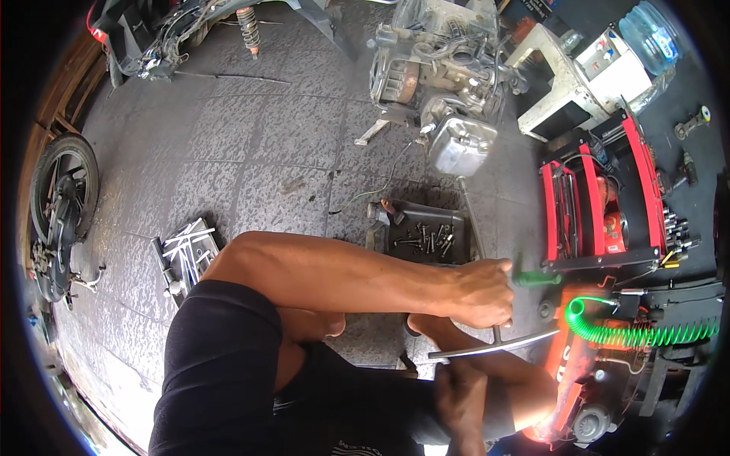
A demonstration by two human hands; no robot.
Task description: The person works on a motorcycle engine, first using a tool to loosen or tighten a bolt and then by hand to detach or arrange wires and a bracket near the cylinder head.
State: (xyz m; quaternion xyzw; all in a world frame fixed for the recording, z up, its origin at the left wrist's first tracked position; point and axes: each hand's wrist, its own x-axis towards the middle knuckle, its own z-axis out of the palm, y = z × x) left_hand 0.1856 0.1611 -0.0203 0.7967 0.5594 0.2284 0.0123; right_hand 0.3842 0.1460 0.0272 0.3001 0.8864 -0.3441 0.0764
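Observation:
My left arm (pixel 342 273) reaches across to the right, and my left hand (pixel 480 292) is closed round the shaft of a long T-handle wrench (pixel 473 220). The shaft's far end meets the underside of a greasy engine (pixel 462 144); the exact contact is too small to tell. Its crossbar lies nearer to me, below the left hand. My right hand (pixel 460 395) is just under the crossbar's left part, in front of my body. Its fingers are smeared, and I cannot tell whether they touch the bar. Beside the shaft stands a dark tray (pixel 403 254) with several bolts (pixel 433 242).
A tray of wrenches (pixel 188 254) lies left. Right are a red tool cart (pixel 597 205), a coiled green hose (pixel 631 334) and an orange compressor (pixel 566 357). A wheel (pixel 67 178) is far left; a motorcycle frame (pixel 205 19) and white stool (pixel 544 76) stand behind.

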